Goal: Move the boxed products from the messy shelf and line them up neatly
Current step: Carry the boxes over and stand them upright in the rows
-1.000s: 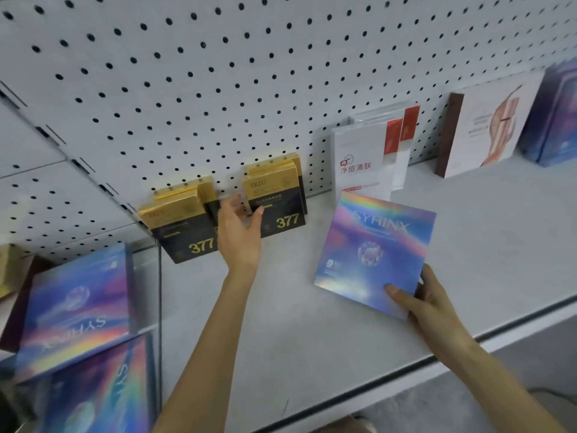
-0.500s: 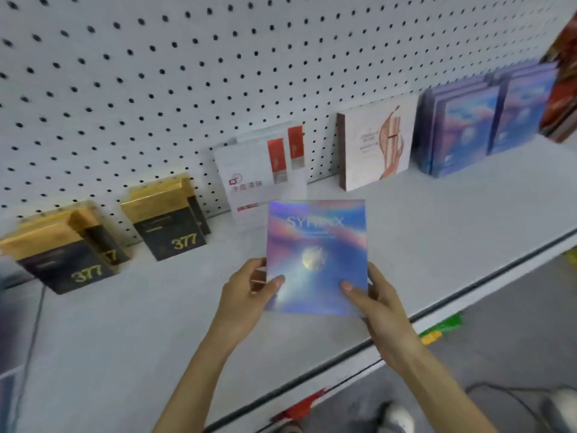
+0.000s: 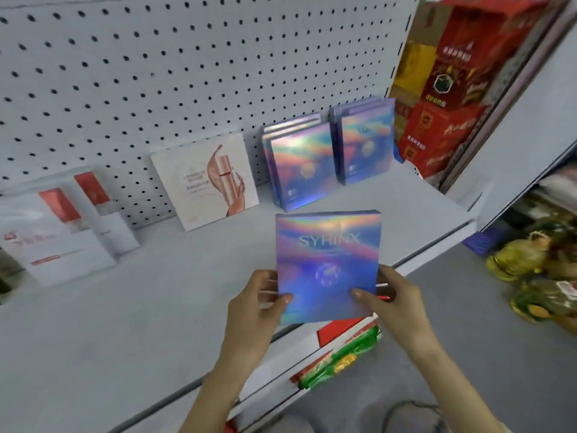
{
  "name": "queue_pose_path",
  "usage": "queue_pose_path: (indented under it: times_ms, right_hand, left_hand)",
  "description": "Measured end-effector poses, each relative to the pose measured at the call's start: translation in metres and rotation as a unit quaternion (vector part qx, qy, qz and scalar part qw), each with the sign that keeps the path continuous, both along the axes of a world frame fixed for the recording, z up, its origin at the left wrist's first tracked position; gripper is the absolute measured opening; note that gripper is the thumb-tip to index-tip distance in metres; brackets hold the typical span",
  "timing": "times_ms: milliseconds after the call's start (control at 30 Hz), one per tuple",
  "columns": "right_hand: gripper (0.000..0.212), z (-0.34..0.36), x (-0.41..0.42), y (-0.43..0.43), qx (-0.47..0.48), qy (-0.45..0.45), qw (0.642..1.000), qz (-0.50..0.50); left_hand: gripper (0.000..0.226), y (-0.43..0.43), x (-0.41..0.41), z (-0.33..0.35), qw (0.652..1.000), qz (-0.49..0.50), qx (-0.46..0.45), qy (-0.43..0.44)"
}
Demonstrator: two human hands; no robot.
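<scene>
Head cam: SYRINX box (image 3: 327, 264) btwn left hand (image 3: 253, 310) & right hand (image 3: 396, 304)

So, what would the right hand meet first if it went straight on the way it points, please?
Carrying its box, the right hand would likely reach the left holographic stack first; depth is unclear.

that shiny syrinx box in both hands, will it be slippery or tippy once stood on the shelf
Probably light and stiff: the holographic box looks flat while the left hand and right hand pinch only its lower corners. Its glossy foil probably slides easily. Being thin, it may tip if stood alone; the matching boxes on the shelf stand grouped together.
</scene>
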State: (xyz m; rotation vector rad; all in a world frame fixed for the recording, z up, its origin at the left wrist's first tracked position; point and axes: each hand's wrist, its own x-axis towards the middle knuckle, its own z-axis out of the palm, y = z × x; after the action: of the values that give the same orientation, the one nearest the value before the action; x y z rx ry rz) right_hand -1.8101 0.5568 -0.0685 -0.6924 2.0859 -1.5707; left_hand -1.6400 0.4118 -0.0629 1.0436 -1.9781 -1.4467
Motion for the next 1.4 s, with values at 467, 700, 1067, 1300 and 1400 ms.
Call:
queue_pose_path:
  times_ms: [467,700,1067,1300,1400]
  right_hand:
    - [0.036,0.006,-0.174,-0.033,-0.016,0.026,1.000,0.008]
    - [0.035,0.003,-0.289,-0.054,-0.007,-0.004,1.000,0.010]
    - [0.029,-0.020,-0.395,-0.106,-0.009,-0.010,0.993,0.119]
    - [0.031,-0.033,-0.420,-0.145,0.013,0.030,0.982,0.188]
    - [0.038,-0.032,-0.422,-0.155,0.018,0.059,0.977,0.202]
  left_hand:
    - [0.035,-0.019,-0.165,-0.002,0.996,0.057,-0.029,0.065]
    - [0.040,-0.030,-0.260,-0.013,0.995,0.007,-0.039,0.096]
    - [0.064,-0.048,-0.326,-0.034,0.989,0.048,-0.134,-0.031]
    - [0.085,-0.035,-0.359,-0.042,0.984,0.129,-0.116,-0.050]
    - [0.089,-0.030,-0.367,-0.041,0.976,0.152,-0.144,-0.065]
